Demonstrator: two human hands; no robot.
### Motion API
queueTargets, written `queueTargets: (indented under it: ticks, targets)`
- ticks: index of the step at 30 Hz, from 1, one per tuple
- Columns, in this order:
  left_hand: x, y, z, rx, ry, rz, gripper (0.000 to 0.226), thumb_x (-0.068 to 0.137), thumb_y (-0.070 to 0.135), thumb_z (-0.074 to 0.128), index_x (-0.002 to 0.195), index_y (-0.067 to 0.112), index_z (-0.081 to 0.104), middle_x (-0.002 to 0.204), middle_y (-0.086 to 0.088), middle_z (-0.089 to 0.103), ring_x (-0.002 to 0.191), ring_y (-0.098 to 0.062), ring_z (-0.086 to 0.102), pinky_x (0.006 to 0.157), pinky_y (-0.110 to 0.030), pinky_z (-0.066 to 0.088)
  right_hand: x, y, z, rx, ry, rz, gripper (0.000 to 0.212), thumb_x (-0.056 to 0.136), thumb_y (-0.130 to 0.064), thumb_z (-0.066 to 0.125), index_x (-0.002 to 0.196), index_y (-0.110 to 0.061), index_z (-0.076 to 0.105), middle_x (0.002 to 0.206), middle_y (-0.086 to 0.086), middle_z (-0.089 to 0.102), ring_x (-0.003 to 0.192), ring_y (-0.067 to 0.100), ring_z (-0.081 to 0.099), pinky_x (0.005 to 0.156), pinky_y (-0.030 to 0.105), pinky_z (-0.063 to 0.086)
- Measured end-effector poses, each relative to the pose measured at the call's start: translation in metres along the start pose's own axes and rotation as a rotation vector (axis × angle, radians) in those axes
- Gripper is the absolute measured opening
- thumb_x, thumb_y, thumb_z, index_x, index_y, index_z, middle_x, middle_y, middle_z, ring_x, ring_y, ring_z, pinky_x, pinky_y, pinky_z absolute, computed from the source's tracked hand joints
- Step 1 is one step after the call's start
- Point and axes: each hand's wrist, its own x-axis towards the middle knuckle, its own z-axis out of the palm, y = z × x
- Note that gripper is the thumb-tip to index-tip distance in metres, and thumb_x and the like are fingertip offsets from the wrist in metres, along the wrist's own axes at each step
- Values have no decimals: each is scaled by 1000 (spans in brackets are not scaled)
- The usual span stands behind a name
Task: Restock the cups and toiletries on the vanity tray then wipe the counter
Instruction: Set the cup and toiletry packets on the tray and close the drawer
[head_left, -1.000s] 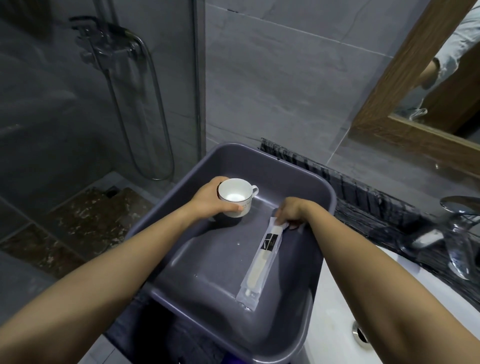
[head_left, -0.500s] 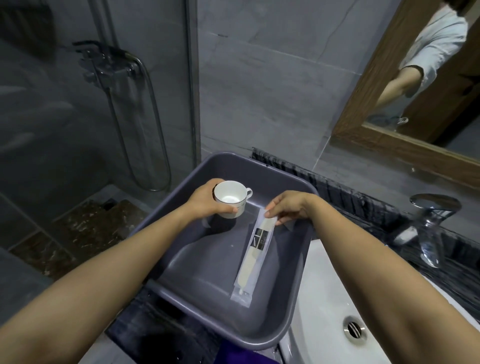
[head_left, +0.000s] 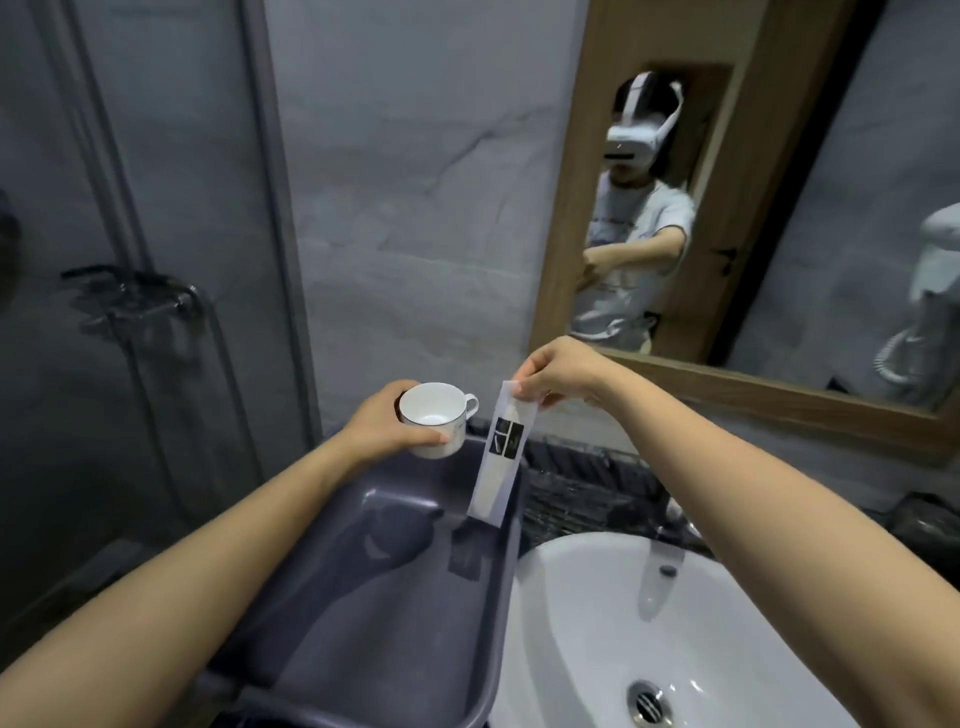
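My left hand (head_left: 387, 423) grips a white cup (head_left: 435, 419) with a small handle, held upright above the far edge of a grey plastic tub (head_left: 374, 582). My right hand (head_left: 558, 371) pinches the top end of a long clear toiletry packet (head_left: 500, 457) with a black label; the packet hangs down over the tub's right rim. The tub's inside looks empty.
A white sink basin (head_left: 675, 623) with a metal drain (head_left: 645, 701) lies right of the tub. A dark woven mat (head_left: 582, 493) runs along the back of the counter. A wood-framed mirror (head_left: 779, 208) hangs on the wall; the glass shower screen (head_left: 156, 260) stands at left.
Both hands have risen out of the tub, lifting the cup and the packet clear of its floor. The view has tilted upward toward the mirror.
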Motion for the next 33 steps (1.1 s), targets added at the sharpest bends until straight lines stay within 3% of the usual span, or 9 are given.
queueTargets:
  ticks: [4, 7, 10, 14, 17, 21, 26, 29, 33]
  targets:
    - [9, 46, 17, -54, 4, 87, 50, 60, 15, 85, 102, 24, 59, 102, 7, 65, 93, -11, 60, 78, -23, 51, -37, -12, -50, -16, 193, -77, 7, 82, -9, 71, 75, -8, 72, 70, 7, 64, 63, 13, 57, 57, 19, 53]
    - [14, 78, 35, -54, -17, 131, 59, 53, 26, 88, 105, 23, 60, 105, 6, 65, 97, -13, 60, 83, -28, 51, -66, -10, -86, -25, 289, -81, 19, 80, -11, 73, 62, -17, 70, 53, -9, 65, 56, 7, 57, 51, 14, 51]
    - [15, 111, 62, -37, -95, 154, 59, 43, 38, 81, 98, 30, 61, 104, 10, 64, 97, -12, 59, 76, -25, 49, -96, 4, -115, -50, 339, -52, 20, 78, -10, 74, 60, -18, 69, 56, -6, 65, 59, 9, 57, 60, 21, 52]
    - [11, 149, 112, -33, -222, 200, 60, 54, 32, 87, 107, 24, 60, 113, 5, 62, 105, -16, 57, 89, -34, 49, -139, 36, -148, -120, 378, 5, 7, 77, -9, 73, 71, -7, 73, 49, -12, 62, 47, -1, 53, 51, 15, 46]
    - [9, 174, 156, -10, -282, 237, 54, 61, 29, 85, 108, 23, 59, 110, 6, 61, 104, -16, 56, 84, -30, 46, -170, 60, -174, -174, 423, 55, 9, 77, -9, 73, 78, -1, 74, 54, -12, 62, 54, 2, 54, 56, 17, 45]
    - [2, 201, 219, -33, -351, 237, 54, 60, 27, 86, 106, 26, 57, 106, 8, 59, 99, -14, 55, 69, -20, 44, -211, 92, -210, -239, 435, 124, 7, 77, -11, 72, 70, -12, 72, 62, -8, 63, 64, 7, 55, 67, 24, 47]
    - [-6, 224, 302, -4, -421, 243, 75, 45, 40, 84, 112, 19, 59, 118, 2, 60, 109, -19, 55, 93, -37, 48, -259, 141, -253, -245, 461, 194, 15, 79, -13, 71, 66, -19, 69, 66, -9, 62, 65, 5, 55, 58, 17, 41]
    - [-7, 228, 350, -10, -449, 210, 70, 56, 33, 86, 117, 18, 55, 121, 1, 55, 109, -20, 52, 87, -33, 46, -282, 173, -272, -227, 469, 236, 13, 79, -12, 72, 68, -18, 70, 69, -6, 64, 67, 7, 56, 57, 18, 44]
    - [-10, 223, 409, -35, -503, 167, 71, 57, 31, 84, 119, 18, 53, 121, 0, 54, 109, -22, 52, 89, -37, 49, -308, 212, -289, -257, 453, 295, 14, 79, -14, 72, 67, -21, 70, 67, -10, 63, 64, 3, 55, 52, 13, 41]
